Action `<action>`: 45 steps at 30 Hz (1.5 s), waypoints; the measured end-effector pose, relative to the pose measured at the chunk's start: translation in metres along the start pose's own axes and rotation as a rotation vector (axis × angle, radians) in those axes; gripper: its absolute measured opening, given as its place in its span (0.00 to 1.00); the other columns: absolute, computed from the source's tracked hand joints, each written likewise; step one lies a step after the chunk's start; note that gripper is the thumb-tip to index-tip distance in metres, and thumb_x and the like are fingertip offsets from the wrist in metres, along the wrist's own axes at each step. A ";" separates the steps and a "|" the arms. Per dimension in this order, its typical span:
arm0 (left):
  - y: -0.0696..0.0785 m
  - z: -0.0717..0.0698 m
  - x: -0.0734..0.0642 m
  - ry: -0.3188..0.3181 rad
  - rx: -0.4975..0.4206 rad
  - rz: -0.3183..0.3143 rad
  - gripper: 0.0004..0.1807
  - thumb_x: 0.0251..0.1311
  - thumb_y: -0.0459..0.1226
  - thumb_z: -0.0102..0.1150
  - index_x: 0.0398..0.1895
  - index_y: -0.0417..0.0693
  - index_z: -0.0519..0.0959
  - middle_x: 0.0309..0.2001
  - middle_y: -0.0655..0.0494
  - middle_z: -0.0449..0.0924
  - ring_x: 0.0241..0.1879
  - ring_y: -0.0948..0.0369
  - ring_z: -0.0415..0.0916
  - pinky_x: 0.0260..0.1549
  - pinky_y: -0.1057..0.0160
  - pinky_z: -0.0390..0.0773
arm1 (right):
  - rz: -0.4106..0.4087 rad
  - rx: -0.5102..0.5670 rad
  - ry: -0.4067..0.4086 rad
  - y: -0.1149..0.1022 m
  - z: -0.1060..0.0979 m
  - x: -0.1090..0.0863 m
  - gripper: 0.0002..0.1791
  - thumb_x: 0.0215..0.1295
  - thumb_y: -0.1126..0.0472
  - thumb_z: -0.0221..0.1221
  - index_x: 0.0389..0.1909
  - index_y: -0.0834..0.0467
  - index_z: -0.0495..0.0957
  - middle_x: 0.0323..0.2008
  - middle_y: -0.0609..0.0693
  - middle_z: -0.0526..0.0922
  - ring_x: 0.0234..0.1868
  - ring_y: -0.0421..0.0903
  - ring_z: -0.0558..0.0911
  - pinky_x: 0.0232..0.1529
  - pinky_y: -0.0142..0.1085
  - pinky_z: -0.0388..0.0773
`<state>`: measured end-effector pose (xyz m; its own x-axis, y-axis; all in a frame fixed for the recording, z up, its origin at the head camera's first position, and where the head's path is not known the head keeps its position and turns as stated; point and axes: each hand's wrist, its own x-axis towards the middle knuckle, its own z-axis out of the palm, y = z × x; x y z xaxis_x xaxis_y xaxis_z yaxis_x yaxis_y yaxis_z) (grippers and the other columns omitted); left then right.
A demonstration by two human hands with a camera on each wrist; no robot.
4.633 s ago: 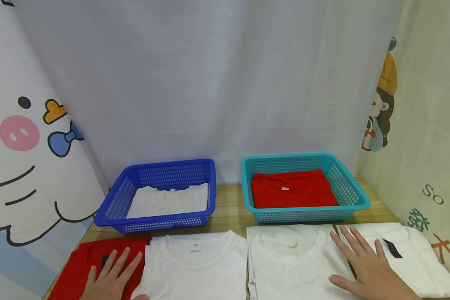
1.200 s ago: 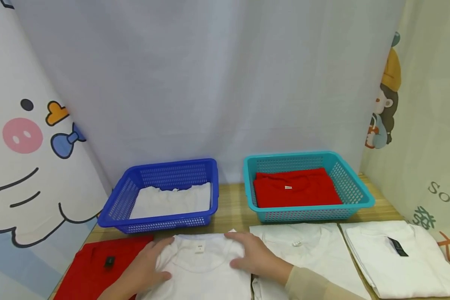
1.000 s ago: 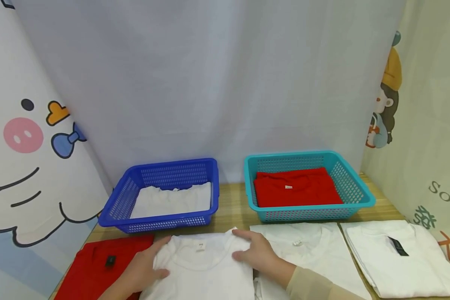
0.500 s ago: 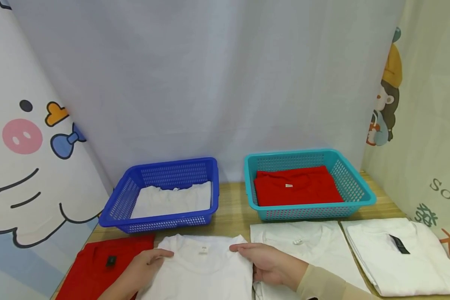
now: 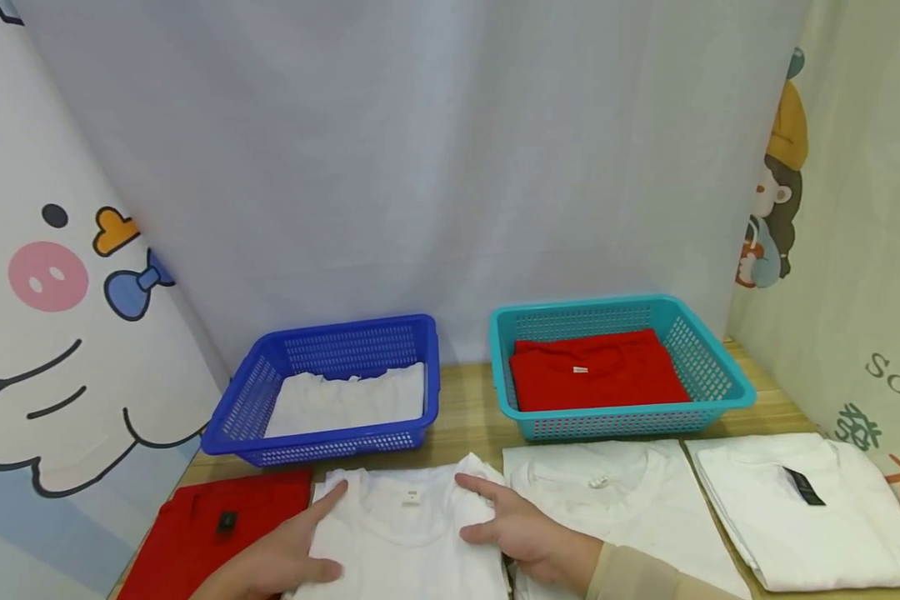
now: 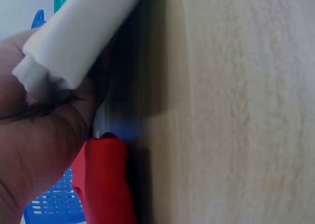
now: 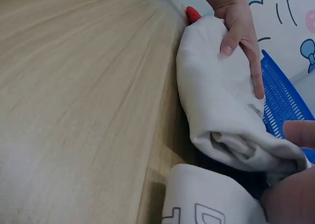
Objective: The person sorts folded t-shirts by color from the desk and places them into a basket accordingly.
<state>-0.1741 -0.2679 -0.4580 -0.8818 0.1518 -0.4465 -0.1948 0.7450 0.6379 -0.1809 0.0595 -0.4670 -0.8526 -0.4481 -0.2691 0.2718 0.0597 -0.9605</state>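
Shirt, white: left hand and right hand grip clamped on sides; uneven lifting could unfold it.

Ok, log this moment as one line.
left hand: holds white shirt, left side | right hand: holds its right side | blue basket: white garment | teal basket: red garment
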 end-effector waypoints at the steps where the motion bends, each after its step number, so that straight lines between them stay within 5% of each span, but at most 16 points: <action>1: 0.000 0.000 0.000 0.004 0.003 0.003 0.65 0.34 0.54 0.76 0.77 0.59 0.48 0.71 0.39 0.56 0.65 0.34 0.56 0.47 0.34 0.72 | -0.008 -0.012 0.005 0.001 0.001 0.001 0.41 0.54 0.75 0.63 0.71 0.54 0.63 0.70 0.64 0.54 0.64 0.59 0.63 0.62 0.55 0.65; 4: -0.001 0.001 -0.002 0.024 0.009 0.013 0.66 0.34 0.54 0.76 0.77 0.61 0.46 0.71 0.39 0.55 0.65 0.34 0.57 0.47 0.35 0.72 | -0.034 -0.048 0.017 0.002 0.003 0.001 0.47 0.49 0.80 0.61 0.72 0.51 0.61 0.71 0.65 0.51 0.64 0.60 0.63 0.61 0.55 0.66; 12: 0.004 -0.003 -0.014 0.088 -0.036 0.074 0.64 0.36 0.54 0.76 0.76 0.70 0.44 0.73 0.41 0.52 0.66 0.34 0.55 0.49 0.33 0.69 | -0.142 -0.279 0.069 -0.005 -0.005 -0.008 0.53 0.43 0.79 0.60 0.73 0.43 0.60 0.74 0.55 0.52 0.73 0.60 0.47 0.66 0.64 0.46; 19: 0.014 -0.009 -0.034 0.099 -0.175 0.167 0.61 0.40 0.53 0.75 0.75 0.78 0.44 0.75 0.44 0.44 0.69 0.36 0.50 0.51 0.37 0.71 | -0.223 -0.297 0.034 -0.021 -0.021 -0.022 0.52 0.48 0.76 0.62 0.73 0.41 0.57 0.75 0.48 0.51 0.73 0.55 0.47 0.67 0.57 0.54; 26: 0.029 -0.023 -0.049 0.146 -0.238 0.295 0.56 0.48 0.46 0.73 0.73 0.84 0.45 0.76 0.49 0.41 0.70 0.39 0.51 0.46 0.54 0.80 | -0.261 -0.315 0.057 -0.042 -0.029 -0.023 0.51 0.51 0.75 0.65 0.73 0.39 0.57 0.75 0.46 0.51 0.73 0.53 0.51 0.64 0.52 0.64; 35: 0.033 -0.057 -0.042 0.243 -0.230 0.478 0.54 0.52 0.40 0.72 0.74 0.79 0.46 0.76 0.44 0.41 0.62 0.39 0.60 0.41 0.59 0.82 | -0.376 -0.355 0.072 -0.071 -0.025 0.006 0.50 0.54 0.70 0.67 0.72 0.35 0.56 0.74 0.41 0.52 0.71 0.50 0.56 0.59 0.48 0.71; 45: 0.039 -0.080 -0.027 0.331 -0.268 0.470 0.47 0.54 0.42 0.70 0.73 0.78 0.53 0.72 0.43 0.51 0.42 0.46 0.74 0.30 0.55 0.83 | -0.377 -0.264 0.140 -0.095 -0.018 0.038 0.44 0.52 0.66 0.71 0.68 0.37 0.66 0.68 0.48 0.63 0.60 0.53 0.72 0.52 0.46 0.77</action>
<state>-0.1924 -0.2949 -0.3702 -0.9772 0.1818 0.1096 0.1822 0.4528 0.8728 -0.2471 0.0524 -0.3869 -0.9266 -0.3589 0.1124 -0.1755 0.1485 -0.9732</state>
